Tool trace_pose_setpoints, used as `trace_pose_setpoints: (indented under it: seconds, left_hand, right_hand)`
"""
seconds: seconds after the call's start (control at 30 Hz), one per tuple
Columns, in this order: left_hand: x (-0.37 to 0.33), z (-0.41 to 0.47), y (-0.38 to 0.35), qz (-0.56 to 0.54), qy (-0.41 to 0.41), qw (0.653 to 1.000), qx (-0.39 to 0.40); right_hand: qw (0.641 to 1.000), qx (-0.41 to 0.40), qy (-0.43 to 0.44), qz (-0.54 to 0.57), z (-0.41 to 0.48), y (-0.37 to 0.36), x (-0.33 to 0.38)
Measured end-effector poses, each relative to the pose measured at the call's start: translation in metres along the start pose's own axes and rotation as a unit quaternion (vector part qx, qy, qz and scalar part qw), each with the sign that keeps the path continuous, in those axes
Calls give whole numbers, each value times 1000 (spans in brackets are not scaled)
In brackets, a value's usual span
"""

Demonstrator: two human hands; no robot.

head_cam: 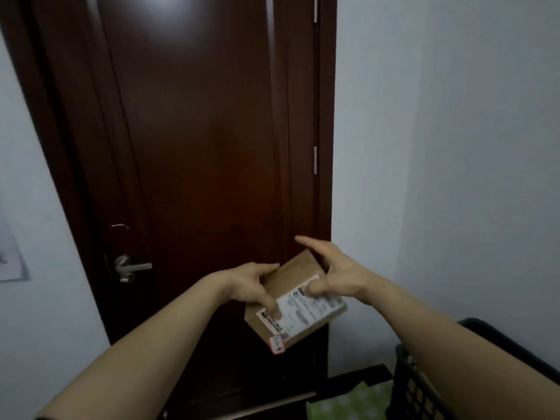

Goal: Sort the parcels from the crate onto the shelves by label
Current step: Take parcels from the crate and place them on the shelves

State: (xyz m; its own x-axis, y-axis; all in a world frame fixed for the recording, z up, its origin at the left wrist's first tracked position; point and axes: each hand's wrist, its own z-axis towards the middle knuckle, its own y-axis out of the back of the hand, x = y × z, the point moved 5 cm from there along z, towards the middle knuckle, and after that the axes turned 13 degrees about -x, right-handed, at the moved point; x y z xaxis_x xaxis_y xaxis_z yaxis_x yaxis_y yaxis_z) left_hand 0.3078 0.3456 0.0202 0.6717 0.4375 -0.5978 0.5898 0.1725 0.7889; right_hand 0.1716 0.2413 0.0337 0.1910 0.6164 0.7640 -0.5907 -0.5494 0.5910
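Far left: pale sheet of paper (12, 259) stuck to the white wall. Next to it, the tall dark brown wooden door (197, 131), closed, with a silver metal lever handle (130, 268).

Left hand (251, 286): holds the left side of the parcel, thumb laid on the top face at the label's near corner, fingers curled round the far edge.

Small flat brown cardboard parcel (288, 277): held in mid-air in front of the door's lower half, well above the floor, tilted, top face towards the camera. White printed shipping label (306, 310) covers most of that face; print too blurred to read. Small red-edged sticker (277, 344) at the near corner.

Right hand (336, 274): thumb pressed on the label, lower fingers curled at the far right corner, index finger straight and clear of the card.

Bottom right: black plastic lattice crate (418, 389), contents hidden by the right forearm. A green patterned surface (348, 401) lies beside it; cannot tell what it is. No shelves in view.

Handling, as judged: likely light, since thumbs and fingertips alone carry it. The card looks stiff and should hold its shape. The label looks smoother than the card, so it may slip under a thumb. Best hold is across the two short ends, fingers beneath, label left uncovered for reading.
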Motion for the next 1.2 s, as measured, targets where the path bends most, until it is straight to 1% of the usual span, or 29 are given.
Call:
trace_pose_setpoints:
  seconds: [0.03, 0.07, 0.1, 0.13, 0.17, 0.23, 0.27, 0.33, 0.4, 0.5, 0.7, 0.83, 0.97, 1.07, 1.13, 1.2]
  left_hand:
    - [9, -2, 7, -51, 14, 998, -16]
    - [18, -5, 12, -118, 26, 992, -34]
    - [30, -8, 17, -188, 37, 980, -53]
    - [39, -11, 19, -252, 45, 964, -69]
    - [48, -13, 21, -302, 55, 948, -83]
    - [60, -16, 22, -370, 69, 921, -98]
    - [64, -18, 22, -396, 73, 910, -102]
    - [68, -22, 23, -432, 79, 892, -105]
    - [74, -27, 26, -450, 84, 882, -112]
    - [80, -33, 31, -461, 80, 876, -117]
    - [93, -38, 40, -457, 82, 878, -122]
    - [99, -42, 44, -452, 86, 880, -122]
    - [102, -48, 48, -443, 89, 883, -127]
    - [103, -50, 48, -440, 89, 884, -134]
    - [104, -53, 48, -438, 91, 884, -138]
    - [105, -56, 50, -441, 94, 881, -142]
  right_hand:
    - [996, -55, -17, 63, 3, 2, 0]
    - [984, -109, -47, 131, 5, 2, -2]
    - [967, -146, -82, 192, 6, -1, -4]
    - [952, -162, -121, 231, 8, -7, -8]
    - [941, -156, -155, 257, 9, -16, -12]
    - [929, -106, -196, 294, 8, -41, -14]
    - [926, -76, -200, 311, 8, -54, -11]
    - [929, -31, -182, 321, 6, -70, 2]
    - [934, -16, -167, 314, 8, -78, 13]
    - [937, -14, -162, 311, 12, -83, 21]
    - [939, -12, -168, 300, 20, -92, 28]
    - [936, 6, -173, 306, 19, -95, 30]
    - [947, 36, -137, 290, 15, -99, 37]
    - [954, 19, -120, 273, 15, -103, 40]
    - [951, 26, -121, 284, 13, -105, 42]
    - [939, 40, -134, 315, 12, -105, 43]
